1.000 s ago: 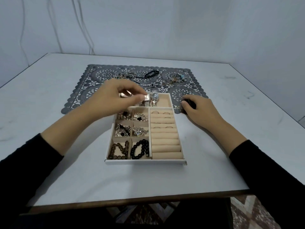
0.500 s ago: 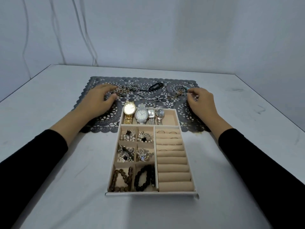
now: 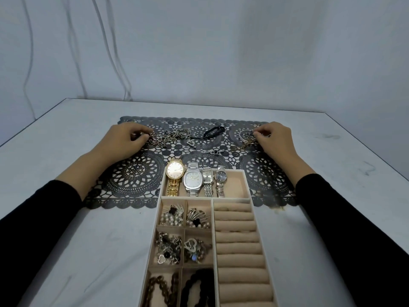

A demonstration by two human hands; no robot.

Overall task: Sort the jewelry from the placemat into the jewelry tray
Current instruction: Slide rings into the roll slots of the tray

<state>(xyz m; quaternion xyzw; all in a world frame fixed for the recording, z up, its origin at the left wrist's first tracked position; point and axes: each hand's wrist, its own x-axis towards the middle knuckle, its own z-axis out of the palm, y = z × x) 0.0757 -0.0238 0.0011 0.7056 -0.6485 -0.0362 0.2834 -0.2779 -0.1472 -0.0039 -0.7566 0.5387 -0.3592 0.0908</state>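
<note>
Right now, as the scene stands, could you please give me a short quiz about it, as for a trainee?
1. How many watches lie in the far compartment of the jewelry tray?
2. True or false: the left hand rests on the tray's black beads.
3. Which piece does the right hand pinch? A) a gold watch B) the bangle on the placemat C) a black loop

Key: 1. Four. 2. False; it pinches the chains on the placemat. 3. B.
</note>
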